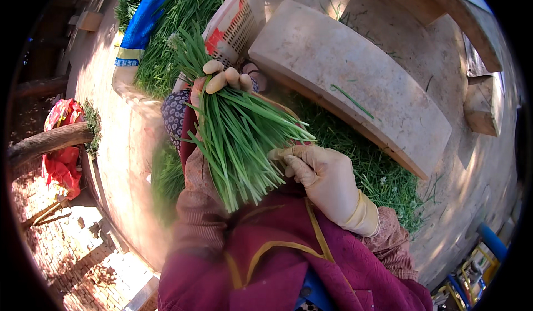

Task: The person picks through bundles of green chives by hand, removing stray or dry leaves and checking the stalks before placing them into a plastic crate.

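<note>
My left hand [225,81], with pale rubber covering its fingers, is wrapped round a bunch of garlic chives [239,139]. The long green leaves fan out below the fist toward my lap, their pale ends spread apart. Darker tips poke out above it. My right hand [325,180], in a cream rubber glove, is at the right side of the fanned ends. Its thumb and forefinger are pinched together; whatever is between them is too small to tell.
A stone slab bench [350,83] with a loose green leaf [352,101] stands to the right. Loose greens [383,183] lie beneath it. A white plastic basket [236,25] and a large heap of greens [183,19] with a blue sack [147,17] are ahead. Red bags [61,167] lie left.
</note>
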Available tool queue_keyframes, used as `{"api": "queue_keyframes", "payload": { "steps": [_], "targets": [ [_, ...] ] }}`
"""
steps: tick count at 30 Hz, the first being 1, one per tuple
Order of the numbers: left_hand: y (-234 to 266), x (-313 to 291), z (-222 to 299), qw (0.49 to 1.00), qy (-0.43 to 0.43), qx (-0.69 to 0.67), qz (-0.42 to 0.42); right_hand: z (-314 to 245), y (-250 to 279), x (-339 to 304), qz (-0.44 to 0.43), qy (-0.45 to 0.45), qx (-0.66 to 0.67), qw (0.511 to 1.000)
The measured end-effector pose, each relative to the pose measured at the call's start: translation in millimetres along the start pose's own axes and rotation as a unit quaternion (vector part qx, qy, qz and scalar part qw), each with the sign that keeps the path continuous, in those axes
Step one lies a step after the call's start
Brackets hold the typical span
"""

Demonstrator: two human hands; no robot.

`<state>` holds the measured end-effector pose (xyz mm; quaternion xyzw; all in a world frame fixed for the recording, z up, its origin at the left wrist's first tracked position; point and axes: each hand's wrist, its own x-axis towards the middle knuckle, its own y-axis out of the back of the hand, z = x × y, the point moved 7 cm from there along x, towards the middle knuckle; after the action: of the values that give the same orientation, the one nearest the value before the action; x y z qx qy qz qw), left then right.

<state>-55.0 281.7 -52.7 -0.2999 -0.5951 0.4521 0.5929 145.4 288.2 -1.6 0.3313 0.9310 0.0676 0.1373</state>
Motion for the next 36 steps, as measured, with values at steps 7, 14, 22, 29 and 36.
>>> {"api": "queue_keyframes", "payload": {
  "steps": [7, 14, 22, 29, 36],
  "targets": [
    [-17.1, 5.1, -1.3, 0.999, 0.004, -0.005, 0.054, -3.4, 5.5, -0.9, 0.106, 0.081, -0.087, 0.987],
    [-14.0, -0.4, 9.1, 0.999, -0.034, -0.015, 0.030, 0.0, -1.5, 7.3, 0.048, 0.088, 0.007, 0.995],
    [-10.0, -5.1, 3.1, 0.997, -0.025, 0.045, 0.058, 25.0, -18.1, 22.7, 0.068, -0.032, 0.106, 0.992],
    [-9.2, -13.1, 13.0, 0.992, -0.045, 0.047, 0.111, 22.8, -11.2, 21.3, 0.030, -0.049, 0.148, 0.987],
    [-3.3, -35.0, 45.3, 0.986, -0.127, -0.013, 0.103, 34.2, 38.5, -18.0, -0.147, -0.050, 0.372, 0.915]
  ]
}}
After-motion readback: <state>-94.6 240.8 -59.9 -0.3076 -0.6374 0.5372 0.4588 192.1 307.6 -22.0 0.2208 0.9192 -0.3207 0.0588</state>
